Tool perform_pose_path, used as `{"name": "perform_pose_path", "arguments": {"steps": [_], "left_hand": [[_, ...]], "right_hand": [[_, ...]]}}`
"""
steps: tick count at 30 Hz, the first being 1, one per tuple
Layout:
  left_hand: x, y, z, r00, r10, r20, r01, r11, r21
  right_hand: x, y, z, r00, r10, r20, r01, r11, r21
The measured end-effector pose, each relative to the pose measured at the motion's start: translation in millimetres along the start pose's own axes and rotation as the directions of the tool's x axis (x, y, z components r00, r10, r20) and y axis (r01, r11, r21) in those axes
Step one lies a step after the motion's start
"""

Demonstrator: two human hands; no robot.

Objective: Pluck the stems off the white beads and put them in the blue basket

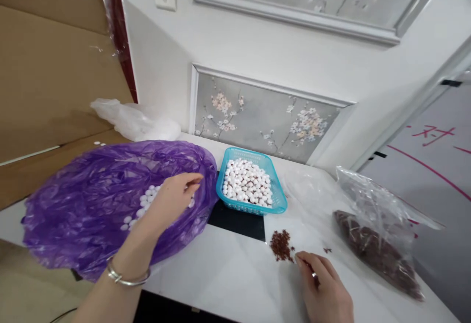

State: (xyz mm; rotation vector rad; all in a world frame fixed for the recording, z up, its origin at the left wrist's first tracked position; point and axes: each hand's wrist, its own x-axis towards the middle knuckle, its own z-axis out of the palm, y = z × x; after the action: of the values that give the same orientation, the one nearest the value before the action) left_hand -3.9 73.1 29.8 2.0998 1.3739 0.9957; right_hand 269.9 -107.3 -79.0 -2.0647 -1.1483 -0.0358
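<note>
My left hand (174, 195) hangs over the open purple plastic bag (91, 190), its fingers curled together and pointing right. What they hold, if anything, is hidden. White round pieces (148, 195) lie in the bag beneath that hand and wrist. Beside a small pile of reddish-brown pieces (280, 245) on the table, my right hand (324, 284) has its thumb and forefinger pinched together. Something small and dark shows among its fingers, too small to name. Between the hands and farther back, a blue plastic basket (278, 193) holds many white pieces (246, 181) with brown bits among them.
A clear bag of brown pieces (379, 244) lies at the right of the white table (221, 269). Clear plastic film (309, 190) spreads behind it. Crumpled white plastic (143, 119) and cardboard (55, 68) stand at the left. The wall closes off the back.
</note>
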Motion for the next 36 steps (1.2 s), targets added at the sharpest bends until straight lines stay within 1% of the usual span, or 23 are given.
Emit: {"name": "perform_pose_path", "arguments": {"steps": [2,3,4,6,9,11,13,15,16,18,19,20,21,22,23,24,25,26,27,28,30,33,36], "left_hand": [[-4.2,-15.6,-13.7,0.999,-0.011,0.032,0.007,0.994,0.113],[-6.7,-21.1,-16.5,0.999,-0.01,0.051,0.002,0.988,0.156],[-9.3,-24.9,-16.9,0.998,-0.005,0.068,-0.008,0.982,0.19],[-13.7,-29.3,-12.2,0.995,0.017,0.094,-0.038,0.972,0.234],[-16.0,-32.4,-2.0,0.993,0.05,0.11,-0.077,0.962,0.26],[-15.3,-33.6,0.6,0.992,0.064,0.112,-0.092,0.96,0.266],[-14.9,-32.0,-0.9,0.995,0.07,0.073,-0.088,0.959,0.268],[-17.1,-25.3,-3.8,0.997,0.07,-0.031,-0.061,0.971,0.232],[-19.8,-19.6,-4.3,0.993,0.061,-0.101,-0.042,0.983,0.181],[-28.8,-4.4,-0.1,0.978,0.002,-0.21,-0.007,1.0,-0.021],[-35.1,4.2,5.3,0.976,-0.056,-0.211,0.018,0.984,-0.175],[-42.1,12.4,12.8,0.979,-0.125,-0.161,0.061,0.934,-0.352],[-49.6,19.8,22.2,0.979,-0.197,-0.051,0.14,0.832,-0.536],[-57.1,25.9,32.6,0.962,-0.248,0.114,0.256,0.671,-0.696],[-64.0,30.3,43.2,0.923,-0.272,0.273,0.377,0.496,-0.782],[-70.0,33.0,53.0,0.879,-0.281,0.386,0.467,0.339,-0.817],[-74.7,34.2,61.4,0.837,-0.276,0.473,0.532,0.207,-0.821],[-77.9,34.1,67.9,0.804,-0.271,0.528,0.571,0.111,-0.813],[-79.6,33.3,72.3,0.785,-0.263,0.561,0.59,0.044,-0.806],[-80.0,32.2,74.7,0.776,-0.247,0.58,0.599,0.001,-0.801],[-78.3,30.1,75.2,0.778,-0.2,0.595,0.602,-0.035,-0.798],[-74.9,29.7,72.9,0.793,-0.152,0.59,0.593,-0.031,-0.805],[-74.6,30.6,73.4,0.795,-0.168,0.583,0.587,-0.028,-0.809]], "right_hand": [[2.4,1.2,-2.3,0.999,0.01,-0.041,-0.007,0.998,0.066],[3.8,1.3,-3.6,0.998,0.023,-0.059,-0.017,0.994,0.107],[5.1,0.8,-4.9,0.997,0.043,-0.058,-0.033,0.987,0.159],[6.7,-3.5,-7.7,0.996,0.088,0.004,-0.086,0.951,0.297],[4.9,-19.4,-11.5,0.983,0.144,0.112,-0.182,0.83,0.528],[1.4,-34.1,-13.6,0.973,0.198,0.122,-0.228,0.714,0.662],[-2.1,-48.3,-15.0,0.952,0.259,0.162,-0.289,0.598,0.747],[-4.6,-59.9,-15.3,0.933,0.29,0.212,-0.339,0.516,0.787],[-5.4,-64.7,-14.8,0.93,0.288,0.228,-0.347,0.49,0.8],[-7.1,-73.4,-12.0,0.937,0.247,0.248,-0.339,0.462,0.82],[-8.2,-77.7,-9.8,0.942,0.212,0.26,-0.331,0.453,0.828],[-9.6,-82.1,-7.1,0.944,0.174,0.279,-0.328,0.448,0.831],[-11.2,-86.5,-4.3,0.943,0.138,0.303,-0.332,0.446,0.831],[-13.0,-91.0,-1.5,0.939,0.104,0.329,-0.339,0.445,0.829],[-14.7,-95.3,1.1,0.932,0.075,0.355,-0.349,0.448,0.823],[-16.2,-99.5,3.3,0.924,0.055,0.378,-0.361,0.453,0.815],[-17.2,-103.4,4.9,0.916,0.043,0.399,-0.373,0.459,0.806],[-17.7,-106.9,6.0,0.909,0.034,0.416,-0.383,0.467,0.797],[-17.4,-110.1,6.8,0.904,0.03,0.427,-0.388,0.474,0.79],[-16.6,-112.9,7.3,0.903,0.026,0.429,-0.387,0.483,0.785],[-13.5,-117.3,8.3,0.908,0.009,0.419,-0.368,0.497,0.786],[-8.9,-121.1,11.7,0.914,-0.049,0.404,-0.327,0.502,0.801],[-7.5,-122.9,16.1,0.924,-0.09,0.373,-0.272,0.531,0.802]]}}
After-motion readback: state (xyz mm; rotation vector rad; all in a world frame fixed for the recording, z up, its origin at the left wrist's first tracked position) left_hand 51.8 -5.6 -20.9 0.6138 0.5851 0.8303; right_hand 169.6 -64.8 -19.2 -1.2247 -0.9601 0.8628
